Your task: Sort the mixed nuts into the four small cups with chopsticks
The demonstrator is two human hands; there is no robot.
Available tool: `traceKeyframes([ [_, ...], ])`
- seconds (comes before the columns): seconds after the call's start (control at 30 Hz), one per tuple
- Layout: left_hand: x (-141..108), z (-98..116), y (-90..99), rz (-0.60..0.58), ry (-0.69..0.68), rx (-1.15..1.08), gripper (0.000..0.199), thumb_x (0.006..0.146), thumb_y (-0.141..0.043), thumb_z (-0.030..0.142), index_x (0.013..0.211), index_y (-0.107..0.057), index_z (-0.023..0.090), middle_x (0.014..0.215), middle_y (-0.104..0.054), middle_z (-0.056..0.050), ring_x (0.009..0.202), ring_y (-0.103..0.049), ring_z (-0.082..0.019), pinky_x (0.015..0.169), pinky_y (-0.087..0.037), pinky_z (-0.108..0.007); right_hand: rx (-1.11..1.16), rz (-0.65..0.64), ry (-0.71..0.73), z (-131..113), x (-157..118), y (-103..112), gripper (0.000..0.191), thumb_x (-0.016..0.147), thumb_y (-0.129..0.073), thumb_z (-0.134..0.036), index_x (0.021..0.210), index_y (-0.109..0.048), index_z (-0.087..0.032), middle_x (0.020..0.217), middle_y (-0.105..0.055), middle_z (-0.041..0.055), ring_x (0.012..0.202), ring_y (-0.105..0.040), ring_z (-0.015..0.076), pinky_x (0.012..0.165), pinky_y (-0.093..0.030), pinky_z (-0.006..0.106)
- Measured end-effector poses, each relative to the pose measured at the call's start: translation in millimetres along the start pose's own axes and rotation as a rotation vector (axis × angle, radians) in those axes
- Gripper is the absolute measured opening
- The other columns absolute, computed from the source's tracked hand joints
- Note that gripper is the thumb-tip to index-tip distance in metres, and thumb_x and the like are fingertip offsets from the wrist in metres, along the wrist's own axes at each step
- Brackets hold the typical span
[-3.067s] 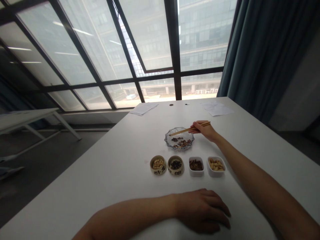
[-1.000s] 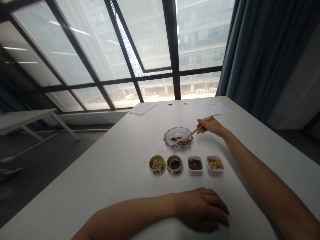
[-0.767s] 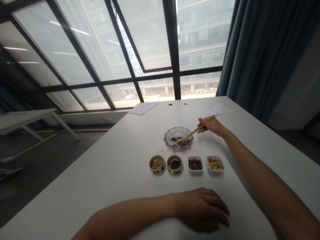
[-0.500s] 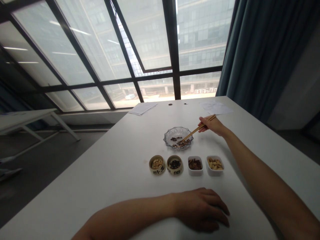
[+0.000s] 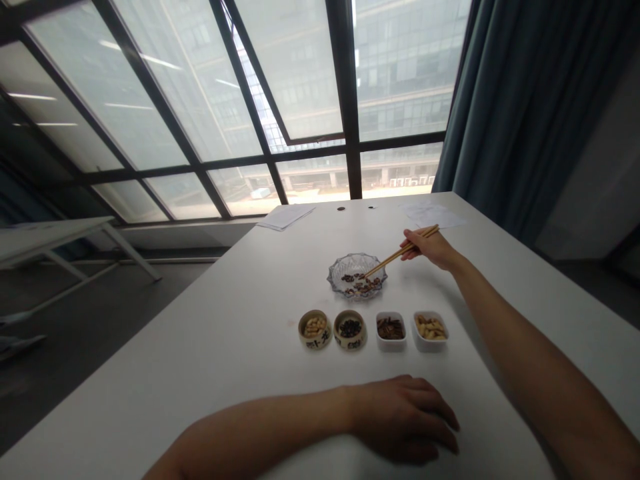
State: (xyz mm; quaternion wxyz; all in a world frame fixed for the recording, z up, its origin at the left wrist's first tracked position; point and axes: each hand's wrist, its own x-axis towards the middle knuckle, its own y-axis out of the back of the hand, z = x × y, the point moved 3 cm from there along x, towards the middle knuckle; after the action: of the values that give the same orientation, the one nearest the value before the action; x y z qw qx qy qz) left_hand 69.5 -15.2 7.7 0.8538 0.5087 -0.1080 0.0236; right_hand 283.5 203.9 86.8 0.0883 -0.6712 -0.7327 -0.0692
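Observation:
My right hand (image 5: 430, 249) is shut on a pair of wooden chopsticks (image 5: 400, 254), and their tips hang just over the right side of a cut-glass dish (image 5: 357, 259). The dish holds a mix of dark beans and nuts. In front of it stand two small ceramic bowls (image 5: 315, 345) (image 5: 350, 345), one of peanuts and one of black beans. Beside them are two white square dishes (image 5: 390, 345) (image 5: 430, 345), holding brown pieces and pale nuts. My left hand (image 5: 405, 420) lies on the white table (image 5: 210, 353) near the front edge, holding nothing.
Loose sheets of paper (image 5: 286, 217) (image 5: 433, 215) lie at the far end of the table, below a large window (image 5: 300, 80) and a teal curtain (image 5: 510, 87). A second white table (image 5: 50, 230) stands at the far left.
My right hand has moved right and back, lifting the chopstick tips out of the glass dish. My left hand has stayed where it was.

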Motion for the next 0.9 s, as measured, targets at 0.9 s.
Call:
traceKeyframes([
  [0.9,-1.3,-0.2,-0.7,0.009,0.003,0.007,0.040,0.098,-0.047,0.040,0.122,-0.070,0.017,0.137,-0.066,-0.007,0.129,-0.059,-0.021,0.123,-0.037,-0.031,0.117,-0.262,-0.148,-16.3,-17.7,35.2,0.045,0.073,-0.091,-0.055,0.074,-0.079,-0.012,0.062,-0.074,0.0091,0.047,-0.068,0.0133,0.046,-0.055,0.018],
])
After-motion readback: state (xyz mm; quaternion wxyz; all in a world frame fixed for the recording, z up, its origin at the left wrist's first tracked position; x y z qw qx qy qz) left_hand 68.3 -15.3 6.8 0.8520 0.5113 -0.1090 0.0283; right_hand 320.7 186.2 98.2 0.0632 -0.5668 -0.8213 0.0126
